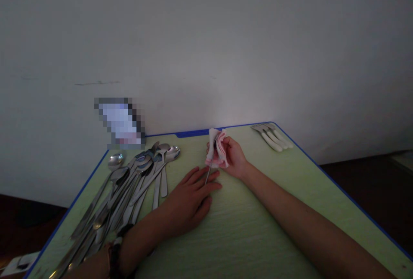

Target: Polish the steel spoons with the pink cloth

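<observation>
My right hand (235, 158) is closed round a white and pink cloth (217, 149) above the table. Folded in the cloth is one end of a metal utensil, and its thin handle (208, 175) sticks out below. What kind of utensil it is stays hidden. My left hand (193, 197) reaches in from the left, palm down, with fingers stretched and apart. The handle's lower end lies against its fingers, with no clear grip on it. To the left of that hand lies a loose pile of metal spoons (144, 165) and other cutlery, handles pointing mostly toward me.
Three forks with white handles (274, 141) lie side by side at the table's far right corner. A blurred phone-like screen (119, 122) leans on the wall (258, 55) at the back left. The green table (258, 236) has a blue edge.
</observation>
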A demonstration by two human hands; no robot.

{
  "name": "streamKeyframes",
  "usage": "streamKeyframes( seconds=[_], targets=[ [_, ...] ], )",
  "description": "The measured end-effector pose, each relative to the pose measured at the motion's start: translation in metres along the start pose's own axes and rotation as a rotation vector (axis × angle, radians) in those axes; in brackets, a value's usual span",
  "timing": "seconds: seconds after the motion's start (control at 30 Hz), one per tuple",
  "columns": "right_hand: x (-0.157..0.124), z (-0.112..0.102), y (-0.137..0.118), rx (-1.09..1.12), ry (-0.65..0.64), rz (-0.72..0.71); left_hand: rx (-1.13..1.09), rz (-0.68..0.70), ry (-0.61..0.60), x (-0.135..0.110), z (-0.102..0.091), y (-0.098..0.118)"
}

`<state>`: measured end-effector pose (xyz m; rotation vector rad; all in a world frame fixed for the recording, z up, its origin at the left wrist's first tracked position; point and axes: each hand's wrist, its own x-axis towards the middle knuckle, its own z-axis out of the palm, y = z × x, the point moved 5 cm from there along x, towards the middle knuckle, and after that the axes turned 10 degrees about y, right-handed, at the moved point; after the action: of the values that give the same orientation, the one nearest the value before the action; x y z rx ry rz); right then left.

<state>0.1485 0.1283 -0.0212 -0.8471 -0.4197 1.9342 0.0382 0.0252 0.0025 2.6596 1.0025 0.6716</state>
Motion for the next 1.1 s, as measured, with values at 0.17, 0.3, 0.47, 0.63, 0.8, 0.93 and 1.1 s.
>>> streamKeyframes(
  seconds=[0.17,0.3,0.47,0.63,0.8,0.93,1.1],
  targets=[
    [0.0005,-0.001,-0.0002,0.009,0.016,-0.001,-0.008,0.002,0.006,0.0007,-0.0006,0.0001],
    [0.0015,-0.0012,0.0007,0.002,-0.006,0.008,-0.013,0.016,0.008,0.0006,-0.0005,0.0],
    [0.0019,-0.0012,0.0007,0.002,0.006,0.003,-0.009,0.012,0.003,0.0003,-0.0002,-0.0004],
    [0.0002,-0.0002,0.001,-0.024,0.011,0.02,0.003,0.0,-0.004,-0.0001,-0.0003,0.0],
    [0.0041,-0.0043,0.0063,-0.059,0.019,0.074,-0.003,0.001,0.014,-0.0003,-0.0006,0.0002],
    [0.0057,-0.0049,0.0072,-0.107,0.03,0.016,0.002,-0.003,-0.013,0.0002,-0.0009,0.001],
    [0.003,-0.0033,0.005,-0.171,0.061,-0.078,0.009,-0.023,-0.031,0.0007,-0.0031,0.0029]
  ],
)
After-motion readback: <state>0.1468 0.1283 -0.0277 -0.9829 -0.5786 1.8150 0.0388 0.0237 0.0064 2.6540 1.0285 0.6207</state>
